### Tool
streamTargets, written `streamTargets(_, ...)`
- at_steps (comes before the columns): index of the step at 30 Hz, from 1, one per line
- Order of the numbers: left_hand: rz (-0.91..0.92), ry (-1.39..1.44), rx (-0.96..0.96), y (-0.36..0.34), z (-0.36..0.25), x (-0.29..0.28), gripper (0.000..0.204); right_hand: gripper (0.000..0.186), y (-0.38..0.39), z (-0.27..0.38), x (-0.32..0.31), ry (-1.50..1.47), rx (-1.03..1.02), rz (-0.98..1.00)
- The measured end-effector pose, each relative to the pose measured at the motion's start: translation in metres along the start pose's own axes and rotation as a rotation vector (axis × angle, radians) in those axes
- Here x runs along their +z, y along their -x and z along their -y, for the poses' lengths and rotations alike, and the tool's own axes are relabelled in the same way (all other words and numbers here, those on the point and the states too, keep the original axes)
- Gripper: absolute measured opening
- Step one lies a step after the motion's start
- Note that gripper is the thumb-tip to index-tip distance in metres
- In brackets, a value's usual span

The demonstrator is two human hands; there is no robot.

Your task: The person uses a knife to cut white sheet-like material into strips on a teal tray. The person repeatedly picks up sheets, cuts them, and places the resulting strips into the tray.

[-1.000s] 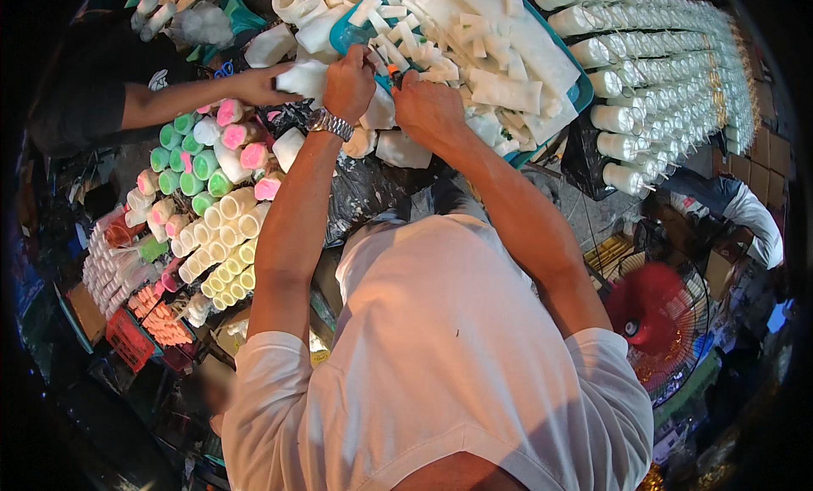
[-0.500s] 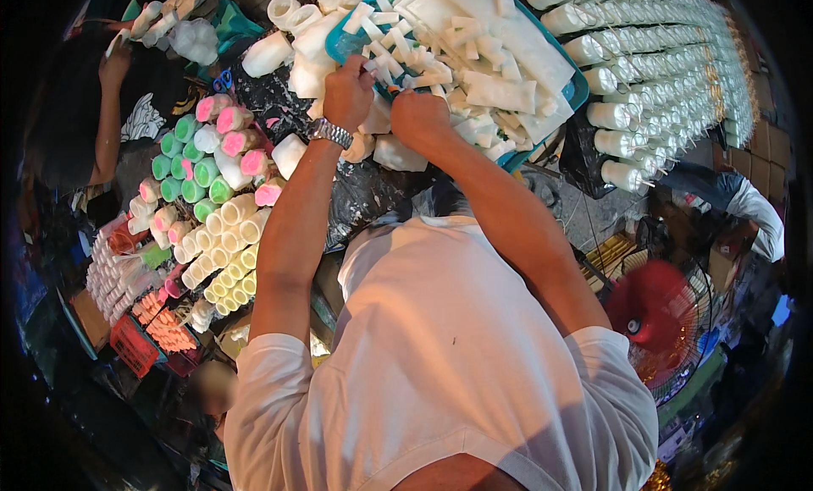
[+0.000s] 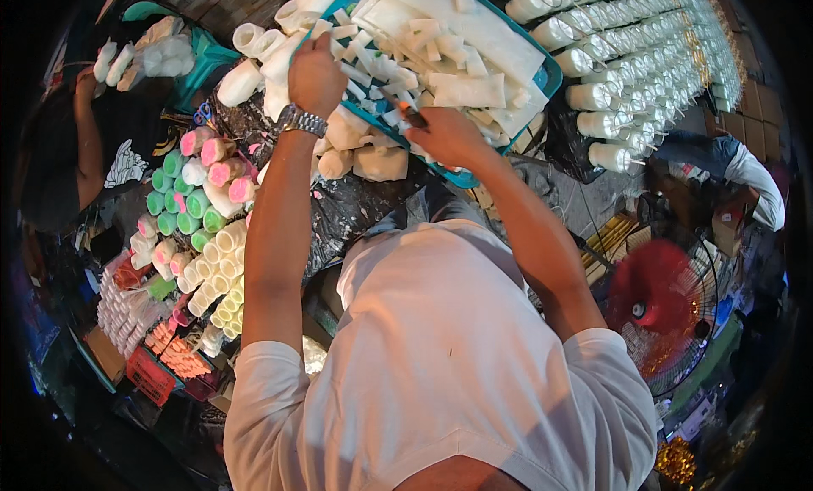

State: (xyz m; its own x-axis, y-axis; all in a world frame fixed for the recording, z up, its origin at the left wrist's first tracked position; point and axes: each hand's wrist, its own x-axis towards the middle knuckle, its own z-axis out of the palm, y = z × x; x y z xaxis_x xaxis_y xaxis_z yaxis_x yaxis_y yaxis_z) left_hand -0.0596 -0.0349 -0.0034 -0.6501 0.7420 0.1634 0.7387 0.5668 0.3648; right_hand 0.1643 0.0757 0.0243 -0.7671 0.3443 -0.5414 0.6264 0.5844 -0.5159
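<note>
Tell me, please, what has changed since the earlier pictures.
The right hand has moved rightward, away from the left hand; the co-worker's hand has withdrawn far leftward. The right hand still grips the dark tool, and the teal tray still holds white strips.

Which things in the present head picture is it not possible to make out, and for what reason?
- Left hand, head view: its back hides the palm and its grip.
- Tool, head view: the right hand covers part of the handle.
- Blue tray, head view: the upper edge cuts off its far end.
- Fan, head view: motion blurs its red blades.
</note>
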Motion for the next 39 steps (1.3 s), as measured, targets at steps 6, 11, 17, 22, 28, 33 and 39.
streamTargets(6, 0.068, 0.047, 0.478, -0.020, -0.079, 0.041, 0.064, 0.037, 0.045, -0.059, -0.013, -0.163, 0.104, -0.308)
streamTargets(11, 0.209, -0.069, 0.485, -0.037, -0.085, 0.063, 0.056, 0.033, 0.028, -0.065, -0.027, 0.007, 0.051, -0.700)
streamTargets(17, 0.071, 0.037, 0.545, -0.042, -0.051, 0.060, 0.033, 0.032, -0.041, -0.070, -0.040, 0.107, 0.012, -0.696)
streamTargets(22, 0.116, -0.003, 0.508, -0.002, -0.063, 0.044, 0.041, 0.032, -0.035, -0.089, -0.065, -0.162, 0.120, -0.554)
streamTargets(28, 0.244, 0.105, 0.395, 0.029, -0.121, 0.056, 0.058, 0.030, 0.016, -0.113, -0.076, -0.234, 0.057, -0.674)
streamTargets(33, 0.399, 0.195, 0.252, 0.026, -0.143, 0.049, 0.057, 0.033, 0.032, -0.130, -0.045, -0.380, 0.064, -0.704)
streamTargets(39, 0.257, 0.303, 0.246, 0.038, -0.154, 0.045, 0.041, 0.035, 0.033, -0.127, -0.053, -0.590, 0.058, -0.576)
